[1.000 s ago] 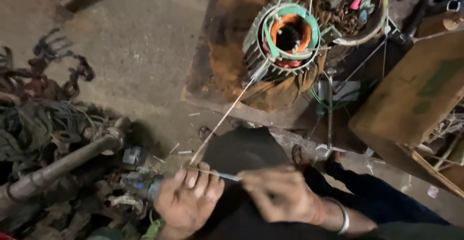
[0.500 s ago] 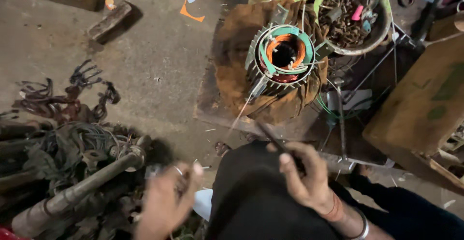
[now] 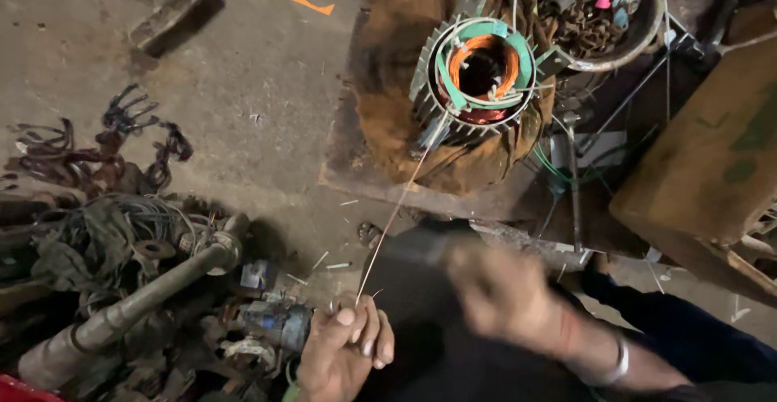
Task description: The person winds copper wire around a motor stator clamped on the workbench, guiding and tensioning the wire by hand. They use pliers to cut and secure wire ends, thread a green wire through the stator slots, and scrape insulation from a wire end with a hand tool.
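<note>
Wire (image 3: 401, 199) is running taut from my left hand (image 3: 344, 353), which is pinching its end, up to the stator (image 3: 483, 74) ahead; my right hand (image 3: 506, 297) is blurring, grip unclear. Jerking risks snapping it.

Dim workshop light, one hand lost to blur

Soft light falls brightest on the concrete floor (image 3: 259, 86) toward 11 o'clock; corners at 7 and 3 o'clock sink into shadow. The right hand (image 3: 506, 297) smears with motion blur, its fingers perhaps curled. The left hand (image 3: 344, 353) and motor winding (image 3: 484, 70) stay fairly sharp. No glare; slight wide-angle stretch at edges.
</note>
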